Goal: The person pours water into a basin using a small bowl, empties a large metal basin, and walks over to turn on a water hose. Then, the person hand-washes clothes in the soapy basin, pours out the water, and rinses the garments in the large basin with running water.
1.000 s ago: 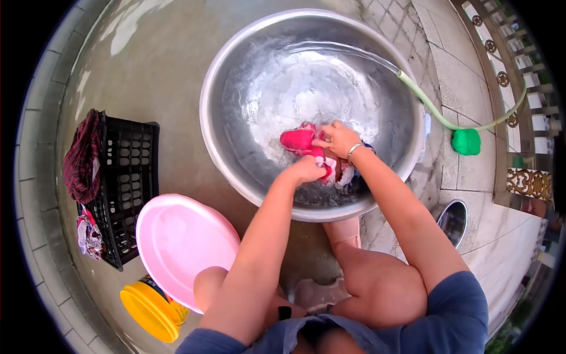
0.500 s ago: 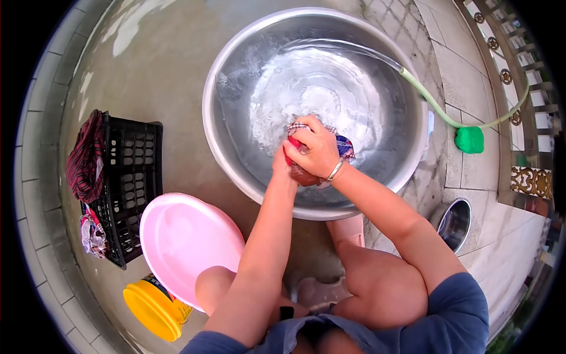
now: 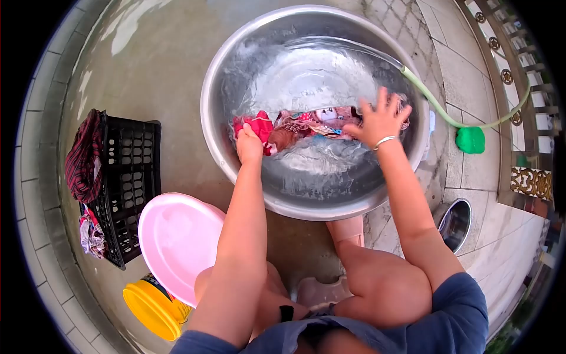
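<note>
A wet, multicoloured patterned garment point(image 3: 321, 123) with a red end lies stretched across the water in a large steel basin point(image 3: 210, 118). My left hand point(image 3: 250, 141) pinches the red end near the basin's left side. Over the garment's right end is my right hand point(image 3: 380, 123), open with fingers spread and a bracelet at the wrist. Whether its palm touches the cloth I cannot tell. Water streams into the basin from a pale green hose point(image 3: 430, 97) at the right rim.
At left, a black plastic crate point(image 3: 132, 183) has a dark red striped cloth point(image 3: 85, 156) over its edge. A pink basin point(image 3: 177, 236) and a yellow bucket point(image 3: 150, 310) stand near my knees. On the right are a small metal bowl point(image 3: 455, 225) and a green object point(image 3: 470, 140).
My hands were together over the bunched garment; now they are apart, left hand leftward and right hand rightward. The garment is spread out between them, and my right hand has opened.
</note>
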The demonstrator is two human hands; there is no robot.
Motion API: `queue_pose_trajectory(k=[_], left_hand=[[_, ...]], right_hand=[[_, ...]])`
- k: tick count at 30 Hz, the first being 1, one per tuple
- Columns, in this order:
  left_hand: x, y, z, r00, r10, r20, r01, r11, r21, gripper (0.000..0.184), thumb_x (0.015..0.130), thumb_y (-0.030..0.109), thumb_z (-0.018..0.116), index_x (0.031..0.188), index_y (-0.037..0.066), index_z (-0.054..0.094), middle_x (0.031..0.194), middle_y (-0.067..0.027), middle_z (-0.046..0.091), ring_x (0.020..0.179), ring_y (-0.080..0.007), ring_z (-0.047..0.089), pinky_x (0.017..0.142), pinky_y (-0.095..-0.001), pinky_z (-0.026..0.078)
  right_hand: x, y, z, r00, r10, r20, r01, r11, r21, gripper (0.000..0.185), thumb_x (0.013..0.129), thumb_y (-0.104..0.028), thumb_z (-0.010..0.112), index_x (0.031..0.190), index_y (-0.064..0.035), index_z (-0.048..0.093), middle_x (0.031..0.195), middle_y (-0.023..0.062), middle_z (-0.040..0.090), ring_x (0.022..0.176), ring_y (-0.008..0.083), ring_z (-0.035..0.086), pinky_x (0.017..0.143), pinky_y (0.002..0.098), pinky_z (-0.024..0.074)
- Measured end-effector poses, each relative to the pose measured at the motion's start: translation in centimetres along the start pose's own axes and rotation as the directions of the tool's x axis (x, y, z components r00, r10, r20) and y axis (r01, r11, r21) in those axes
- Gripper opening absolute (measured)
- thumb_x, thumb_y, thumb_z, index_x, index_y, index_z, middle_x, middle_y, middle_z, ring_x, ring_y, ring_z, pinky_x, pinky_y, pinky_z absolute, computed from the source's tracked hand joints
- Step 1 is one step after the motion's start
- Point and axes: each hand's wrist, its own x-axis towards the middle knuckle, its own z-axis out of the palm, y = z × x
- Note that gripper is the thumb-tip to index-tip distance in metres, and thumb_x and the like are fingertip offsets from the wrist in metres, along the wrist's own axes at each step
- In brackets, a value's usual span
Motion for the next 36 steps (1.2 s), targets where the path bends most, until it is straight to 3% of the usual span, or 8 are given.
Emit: queue_pose_trajectory(k=[3, 12, 14, 19, 31, 34, 35, 36], left_hand=[[0.3, -1.4, 1.1, 0.992, -0.003, 0.126, -0.011, 0.994, 0.110, 0.044, 0.086, 0.037, 0.027, 0.095, 0.001, 0.050, 0.092, -0.0264, 0.053, 0.085, -0.0413, 0.051, 0.076, -0.0437, 0.039], [-6.1, 3.3, -4.8, 0.823, -0.329, 0.463, 0.519, 0.767, -0.377, 0.075, 0.079, 0.044, 0.046, 0.130, 0.018, -0.002, 0.123, -0.0222, 0.030, 0.090, -0.0417, 0.049, 0.070, -0.0507, 0.043], [-7.2, 3.3, -4.4, 0.768, -0.325, 0.552, 0.604, 0.653, -0.456, 0.079, 0.077, 0.048, 0.047, 0.130, 0.016, -0.003, 0.124, -0.0237, 0.027, 0.096, -0.0447, 0.045, 0.074, -0.0540, 0.040], [-8.6, 3.8, -2.1, 0.160, 0.035, 0.986, 0.983, 0.086, -0.163, 0.104, 0.061, 0.070, 0.046, 0.130, 0.007, 0.002, 0.131, -0.0272, 0.007, 0.112, -0.0494, 0.024, 0.081, -0.0641, 0.026], [-14.4, 4.5, -0.5, 0.542, 0.493, 0.681, 0.825, -0.466, -0.319, 0.056, 0.082, 0.040, 0.040, 0.122, 0.002, 0.030, 0.124, -0.0153, 0.034, 0.112, -0.0349, 0.036, 0.090, -0.0522, 0.030], [-14.1, 3.7, 0.1, 0.563, 0.481, 0.672, 0.765, -0.611, -0.204, 0.049, 0.084, 0.035, 0.038, 0.120, 0.002, 0.034, 0.123, -0.0127, 0.038, 0.112, -0.0325, 0.037, 0.091, -0.0504, 0.030], [-15.2, 7.9, -2.5, 0.711, 0.163, 0.684, 0.695, -0.306, -0.650, 0.037, 0.084, 0.020, 0.036, 0.115, 0.001, 0.039, 0.115, -0.0140, 0.045, 0.107, -0.0301, 0.043, 0.092, -0.0444, 0.033], [-15.1, 8.3, -2.6, 0.695, 0.221, 0.685, 0.711, -0.358, -0.605, 0.036, 0.083, 0.020, 0.037, 0.114, 0.000, 0.040, 0.114, -0.0146, 0.046, 0.105, -0.0299, 0.044, 0.092, -0.0447, 0.033]], right_hand=[[-0.2, -3.4, 0.6, 0.927, -0.368, -0.069, 0.371, 0.928, 0.038, 0.105, 0.046, -0.059, 0.066, 0.129, -0.0147, 0.019, 0.132, 0.0158, 0.019, 0.123, 0.0328, 0.016, 0.092, 0.0606, 0.0086], [2.3, -3.6, 8.5, 0.856, -0.356, 0.375, 0.334, 0.934, 0.124, 0.019, 0.072, -0.010, 0.047, 0.086, -0.0078, 0.059, 0.086, 0.0100, 0.058, 0.086, 0.0198, 0.054, 0.088, 0.0471, 0.0295], [-0.5, -2.4, 5.7, 0.892, -0.445, -0.075, 0.451, 0.881, 0.143, 0.012, 0.069, -0.008, 0.048, 0.075, -0.0093, 0.058, 0.078, 0.0075, 0.056, 0.081, 0.0195, 0.054, 0.087, 0.0471, 0.0312], [-7.3, -1.2, -5.0, 0.708, -0.605, -0.365, 0.697, 0.682, 0.222, 0.008, 0.067, -0.012, 0.050, 0.075, -0.0086, 0.051, 0.077, 0.0055, 0.048, 0.083, 0.0220, 0.048, 0.072, 0.0402, 0.0361], [-9.9, -1.3, -14.5, 0.281, -0.791, -0.543, 0.812, -0.105, 0.574, 0.024, 0.061, -0.010, 0.057, 0.083, -0.0021, 0.051, 0.077, 0.0102, 0.048, 0.077, 0.0256, 0.048, 0.063, 0.0311, 0.0427], [-5.6, 2.1, -13.1, 0.749, -0.483, -0.453, 0.546, 0.066, 0.835, 0.035, 0.060, -0.012, 0.063, 0.092, -0.0006, 0.052, 0.087, 0.0086, 0.056, 0.081, 0.0214, 0.054, 0.069, 0.0294, 0.0448], [-3.3, 2.9, -10.6, 0.916, -0.302, -0.263, 0.293, 0.058, 0.954, 0.035, 0.064, -0.014, 0.063, 0.094, -0.0008, 0.052, 0.091, 0.0072, 0.058, 0.083, 0.0192, 0.055, 0.072, 0.0294, 0.0450], [-0.3, 3.4, -6.9, 0.954, -0.258, -0.154, 0.104, -0.199, 0.975, 0.034, 0.069, -0.020, 0.060, 0.097, -0.0032, 0.053, 0.089, 0.0060, 0.058, 0.080, 0.0172, 0.055, 0.072, 0.0292, 0.0451]])
